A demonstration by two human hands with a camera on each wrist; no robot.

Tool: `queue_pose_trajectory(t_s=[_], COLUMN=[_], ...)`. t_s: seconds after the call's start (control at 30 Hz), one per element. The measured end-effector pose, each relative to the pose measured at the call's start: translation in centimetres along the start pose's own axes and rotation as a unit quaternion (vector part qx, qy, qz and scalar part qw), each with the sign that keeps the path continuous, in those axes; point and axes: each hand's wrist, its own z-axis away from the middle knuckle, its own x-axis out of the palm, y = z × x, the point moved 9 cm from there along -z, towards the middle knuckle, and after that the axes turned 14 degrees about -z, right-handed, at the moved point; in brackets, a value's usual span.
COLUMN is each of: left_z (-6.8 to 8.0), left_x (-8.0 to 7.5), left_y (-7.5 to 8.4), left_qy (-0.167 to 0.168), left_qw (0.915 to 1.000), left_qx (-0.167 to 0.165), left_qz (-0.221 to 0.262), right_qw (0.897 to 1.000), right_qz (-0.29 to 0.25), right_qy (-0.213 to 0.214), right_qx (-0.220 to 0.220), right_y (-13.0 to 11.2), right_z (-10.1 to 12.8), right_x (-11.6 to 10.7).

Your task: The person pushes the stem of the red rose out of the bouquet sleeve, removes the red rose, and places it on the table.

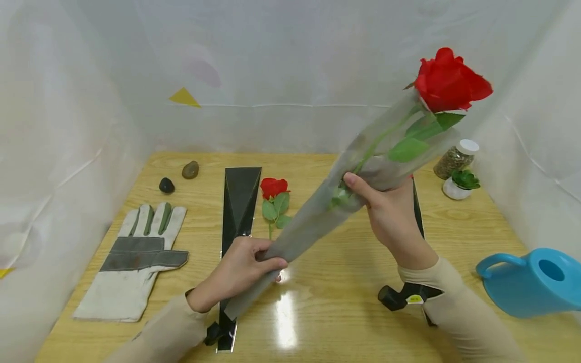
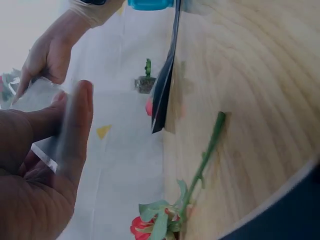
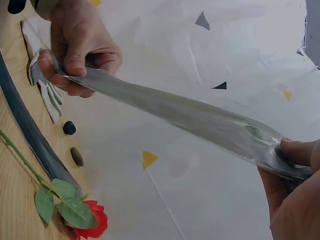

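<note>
Rose in a clear sleeve tilts above the table in the head view; the left hand grips the sleeve's narrow end, the right hand its middle. A second rose, glove and watering can lie around. Left wrist: curled fingers pinch the sleeve. Right wrist: the thumb clamps the sleeve's wide end.

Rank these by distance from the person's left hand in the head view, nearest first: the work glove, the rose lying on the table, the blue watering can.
From the left hand:
1. The rose lying on the table, just above the hand and a little to its right.
2. The work glove, flat on the table to the hand's left.
3. The blue watering can, far off at the right edge.
</note>
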Motion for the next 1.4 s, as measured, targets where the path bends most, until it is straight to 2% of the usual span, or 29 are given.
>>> queue_pose_trajectory(t_s=[0.17, 0.27, 0.37, 0.5, 0.57, 0.67, 0.83, 0.93, 1.13, 1.4], left_z=[0.3, 0.4, 0.3, -0.1, -0.4, -0.7, -0.9, -1.0, -1.4, -1.5], left_x=[0.3, 0.6, 0.9, 1.3, 1.5, 1.8, 1.3, 1.1, 0.9, 0.9], left_y=[-0.5, -0.6, -0.5, 0.1, 0.6, 1.4, 2.0, 2.2, 2.5, 2.9], left_qy=[-0.017, -0.038, -0.06, -0.068, -0.063, -0.052, -0.006, 0.007, 0.015, 0.006], left_qw=[0.9997, 0.9991, 0.9981, 0.9976, 0.9979, 0.9979, 0.9991, 0.9988, 0.9979, 0.9953], left_qx=[-0.006, -0.011, -0.011, -0.005, 0.001, 0.014, 0.038, 0.048, 0.051, 0.059], left_qz=[0.015, 0.015, 0.007, 0.009, 0.018, 0.037, 0.015, 0.008, 0.037, 0.076], right_qw=[1.0, 1.0, 1.0, 0.998, 0.997, 0.995, 0.984, 0.981, 0.984, 0.978], right_qz=[-0.011, -0.009, 0.006, 0.05, 0.067, 0.088, 0.141, 0.156, 0.146, 0.164], right_qy=[0.001, 0.002, 0.006, 0.011, 0.011, 0.011, -0.014, -0.027, -0.046, -0.062], right_qx=[0.009, 0.017, 0.027, 0.025, 0.026, 0.055, 0.113, 0.116, 0.092, 0.114], right_y=[-0.1, 0.0, 0.2, 0.4, 0.5, 1.1, 2.4, 2.7, 3.0, 4.1], right_z=[-0.3, -0.3, -0.2, 0.0, 0.1, 0.4, 0.9, 1.0, 1.1, 1.9], right_x=[-0.1, 0.0, 0.1, 0.3, 0.4, 0.5, 0.8, 1.0, 1.6, 1.9])
